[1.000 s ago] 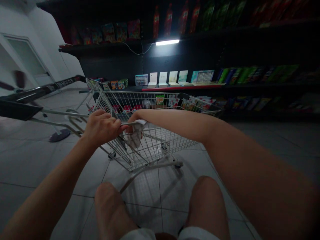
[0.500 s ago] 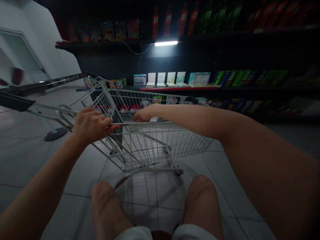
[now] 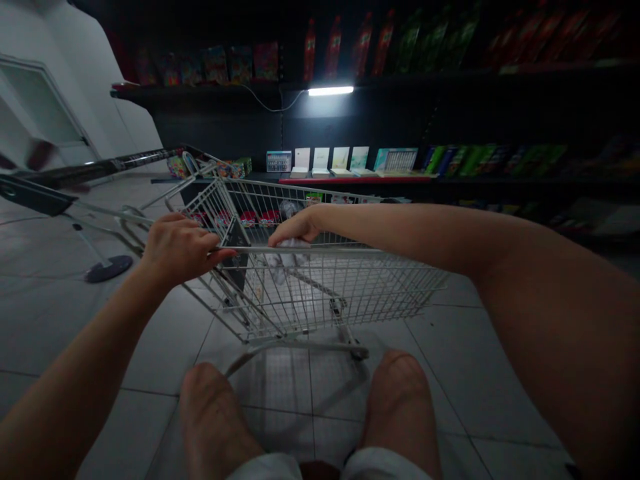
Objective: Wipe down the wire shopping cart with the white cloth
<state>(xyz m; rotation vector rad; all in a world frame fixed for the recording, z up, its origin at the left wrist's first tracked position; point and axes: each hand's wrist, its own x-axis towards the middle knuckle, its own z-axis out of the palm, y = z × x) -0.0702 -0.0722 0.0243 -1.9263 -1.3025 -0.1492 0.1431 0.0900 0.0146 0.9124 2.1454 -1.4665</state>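
Note:
A wire shopping cart stands sideways in front of my knees. My left hand is closed around its near top rail, close to the handle end. My right hand reaches over that rail, its fingers closed on a crumpled white cloth. The cloth hangs just inside the near wire side, seen partly through the mesh. Part of my right fingers is hidden behind the cloth and the rail. The cart's dark handle bar extends to the upper left.
Dark shelves behind the cart carry red bottles, green bottles, upright cards and boxes and packets. A lit tube lamp hangs under the upper shelf. A round stand base sits on the tiled floor at left.
More of the white cloth now shows beneath my right hand, against the inside of the mesh. My right forearm has shifted slightly. My left hand still grips the rail.

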